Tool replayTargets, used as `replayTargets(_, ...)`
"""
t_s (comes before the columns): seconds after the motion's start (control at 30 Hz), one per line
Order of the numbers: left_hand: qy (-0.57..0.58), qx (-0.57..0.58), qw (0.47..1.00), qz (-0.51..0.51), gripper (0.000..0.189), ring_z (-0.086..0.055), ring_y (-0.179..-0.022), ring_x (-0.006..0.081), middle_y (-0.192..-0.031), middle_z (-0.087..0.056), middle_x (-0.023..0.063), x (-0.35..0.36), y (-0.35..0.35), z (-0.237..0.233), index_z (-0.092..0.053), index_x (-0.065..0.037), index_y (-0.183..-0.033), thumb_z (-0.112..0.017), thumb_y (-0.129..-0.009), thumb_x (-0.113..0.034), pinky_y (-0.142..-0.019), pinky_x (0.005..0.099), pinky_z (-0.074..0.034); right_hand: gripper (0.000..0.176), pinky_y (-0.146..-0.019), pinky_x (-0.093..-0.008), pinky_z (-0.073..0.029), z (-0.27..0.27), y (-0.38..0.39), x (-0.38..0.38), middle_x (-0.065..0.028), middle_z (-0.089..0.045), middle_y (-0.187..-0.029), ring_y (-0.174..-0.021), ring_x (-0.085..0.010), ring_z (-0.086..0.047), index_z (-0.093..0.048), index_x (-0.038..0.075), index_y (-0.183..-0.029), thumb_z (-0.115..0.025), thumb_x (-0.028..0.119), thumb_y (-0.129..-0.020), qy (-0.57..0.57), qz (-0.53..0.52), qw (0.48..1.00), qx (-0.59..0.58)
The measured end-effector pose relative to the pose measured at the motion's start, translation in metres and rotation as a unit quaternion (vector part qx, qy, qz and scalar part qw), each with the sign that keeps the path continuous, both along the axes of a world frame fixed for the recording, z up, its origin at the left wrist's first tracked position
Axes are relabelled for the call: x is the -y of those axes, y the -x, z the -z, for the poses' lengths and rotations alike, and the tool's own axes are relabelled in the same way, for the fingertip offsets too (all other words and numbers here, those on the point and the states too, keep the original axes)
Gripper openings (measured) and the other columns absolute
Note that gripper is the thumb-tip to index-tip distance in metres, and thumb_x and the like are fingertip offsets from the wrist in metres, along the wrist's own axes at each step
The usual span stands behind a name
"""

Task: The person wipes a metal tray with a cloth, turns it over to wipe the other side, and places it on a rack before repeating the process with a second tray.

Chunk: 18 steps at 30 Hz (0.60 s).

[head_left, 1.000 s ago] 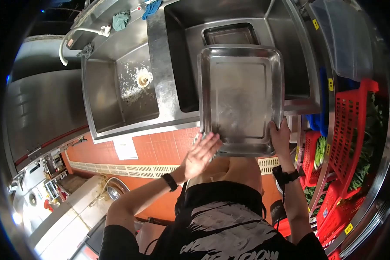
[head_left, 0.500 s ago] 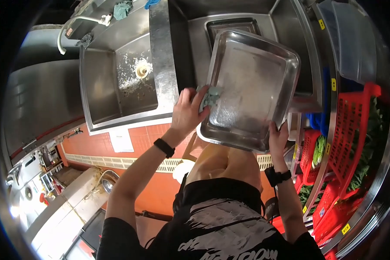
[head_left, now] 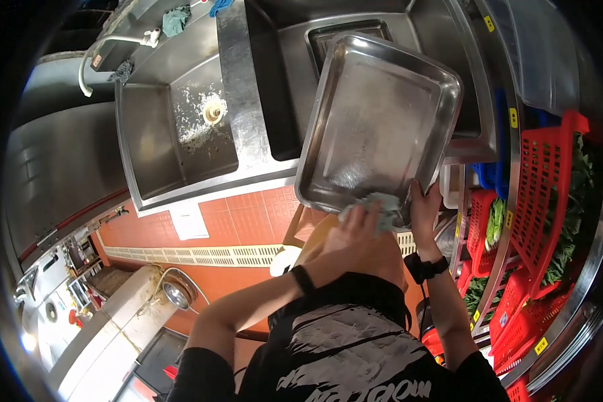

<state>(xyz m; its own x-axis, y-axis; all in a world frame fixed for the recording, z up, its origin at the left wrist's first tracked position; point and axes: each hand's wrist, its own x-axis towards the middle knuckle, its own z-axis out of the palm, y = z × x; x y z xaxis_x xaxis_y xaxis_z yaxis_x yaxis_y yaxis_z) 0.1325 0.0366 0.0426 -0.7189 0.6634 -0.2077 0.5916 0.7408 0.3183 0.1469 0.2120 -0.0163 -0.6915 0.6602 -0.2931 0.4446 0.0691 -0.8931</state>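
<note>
A rectangular metal tray [head_left: 382, 127] is held tilted over the front edge of the right sink, its inside facing me. My right hand [head_left: 425, 213] grips its near right corner, thumb over the rim. My left hand [head_left: 358, 231] is closed on a grey-green cloth [head_left: 380, 204] and presses it against the tray's near edge, left of my right hand. Part of the cloth is hidden under the fingers. Behind the held tray, a second metal tray [head_left: 315, 50] lies partly covered in the right sink.
The left sink [head_left: 147, 127] has white scraps scattered round its drain [head_left: 213, 112]. A curved faucet [head_left: 114, 39] and another green cloth [head_left: 176, 21] are at its back. On the right, a metal rack holds red baskets [head_left: 543, 194] with leafy greens and a clear plastic bin [head_left: 543, 53].
My left hand has moved the cloth from the tray's left edge down and right to its near edge. The right hand keeps its grip on the corner.
</note>
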Motion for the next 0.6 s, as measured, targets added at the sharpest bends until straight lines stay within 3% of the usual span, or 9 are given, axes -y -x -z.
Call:
replayTargets(0.07, -0.077, 0.013, 0.997, 0.013, 0.059, -0.054, -0.092, 0.0267, -0.100, -0.049, 0.0141, -0.024, -0.003, -0.002, -0.045, -0.011, -0.127, -0.063, -0.074, -0.029, -0.064, 0.0326, -0.053, 0.025, -0.074, -0.0305, -0.044, 0.000, 0.003, 0.002, -0.0129, -0.061, -0.091, -0.082, -0.0174, -0.057, -0.051, -0.004, -0.107, -0.055, 0.007, -0.085, -0.003, 0.015, 1.000, -0.007)
replayTargets(0.17, -0.079, 0.091, 0.993, -0.006, 0.052, -0.054, -0.093, 0.0259, -0.102, -0.050, 0.0134, -0.022, 0.008, -0.020, -0.049, -0.013, -0.124, -0.061, -0.075, -0.027, -0.065, 0.0332, -0.053, 0.024, -0.075, -0.0305, -0.044, -0.005, 0.008, 0.003, -0.0127, -0.062, -0.093, -0.083, -0.0179, -0.057, -0.052, -0.005, -0.104, -0.055, 0.007, -0.084, 0.048, 0.035, 0.998, -0.021)
replayTargets(0.2, -0.057, 0.068, 0.995, 0.043, 0.047, -0.055, -0.089, 0.0270, -0.106, -0.051, 0.0127, -0.007, 0.010, -0.014, -0.054, -0.013, -0.119, -0.062, -0.074, -0.023, -0.062, 0.0338, -0.054, 0.024, -0.075, -0.0305, -0.044, -0.004, 0.007, 0.003, -0.0127, -0.062, -0.093, -0.083, -0.0179, -0.057, -0.052, -0.005, -0.104, -0.055, 0.007, -0.084, 0.048, 0.039, 0.998, -0.019)
replayTargets(0.27, -0.046, 0.098, 0.993, -0.044, 0.042, -0.057, -0.085, 0.0260, -0.110, -0.052, 0.0116, 0.022, 0.029, -0.014, -0.056, -0.012, -0.116, -0.063, -0.075, -0.018, -0.055, 0.0327, -0.054, 0.023, -0.075, -0.0306, -0.044, -0.002, 0.005, 0.002, -0.0125, -0.062, -0.094, -0.084, -0.0179, -0.058, -0.053, -0.006, -0.103, -0.055, 0.008, -0.084, 0.069, 0.030, 0.997, -0.004)
replayTargets(0.3, -0.149, 0.002, 0.985, -0.083, 0.043, -0.058, -0.082, 0.0246, -0.109, -0.052, 0.0122, 0.045, 0.038, 0.012, -0.056, -0.011, -0.116, -0.065, -0.075, -0.015, -0.055, 0.0332, -0.054, 0.023, -0.075, -0.0306, -0.044, -0.004, 0.005, 0.004, -0.0125, -0.062, -0.094, -0.084, -0.0179, -0.058, -0.053, -0.006, -0.103, -0.055, 0.008, -0.084, 0.068, 0.038, 0.997, -0.002)
replayTargets(0.33, -0.115, 0.054, 0.983, -0.135, 0.040, -0.058, -0.082, 0.0236, -0.105, -0.052, 0.0123, 0.053, 0.052, -0.006, -0.055, -0.011, -0.116, -0.065, -0.077, -0.013, -0.061, 0.0338, -0.054, 0.024, -0.075, -0.0305, -0.044, -0.006, 0.007, 0.007, -0.0125, -0.062, -0.093, -0.084, -0.0179, -0.058, -0.053, -0.006, -0.103, -0.055, 0.008, -0.084, 0.075, 0.048, 0.996, -0.016)
replayTargets(0.4, -0.083, 0.004, 0.979, -0.184, 0.038, -0.058, -0.079, 0.0266, -0.102, -0.051, 0.0129, 0.065, 0.071, -0.011, -0.056, -0.011, -0.114, -0.064, -0.077, -0.010, -0.064, 0.0363, -0.052, 0.024, -0.076, -0.0295, -0.043, -0.003, 0.007, 0.008, -0.0116, -0.062, -0.093, -0.085, -0.0176, -0.057, -0.053, -0.006, -0.103, -0.055, 0.008, -0.084, 0.059, 0.050, 0.997, -0.028)
replayTargets(0.43, -0.051, -0.006, 0.984, -0.170, 0.039, -0.059, -0.077, 0.0274, -0.100, -0.052, 0.0129, 0.068, 0.074, -0.012, -0.055, -0.010, -0.114, -0.064, -0.076, -0.010, -0.062, 0.0356, -0.052, 0.024, -0.076, -0.0295, -0.043, 0.000, 0.006, 0.009, -0.0116, -0.062, -0.093, -0.085, -0.0176, -0.057, -0.053, -0.006, -0.103, -0.055, 0.008, -0.084, 0.055, 0.055, 0.997, -0.026)
replayTargets(0.6, -0.146, -0.005, 0.987, -0.074, 0.041, -0.060, -0.074, 0.0251, -0.098, -0.053, 0.0141, 0.020, 0.037, 0.004, -0.055, -0.012, -0.113, -0.068, -0.074, -0.014, -0.054, 0.0323, -0.052, 0.023, -0.074, -0.0276, -0.042, -0.005, 0.016, 0.020, -0.0085, -0.060, -0.088, -0.081, -0.0146, -0.053, -0.054, -0.004, -0.100, -0.056, 0.015, -0.087, 0.148, 0.096, 0.984, -0.024)
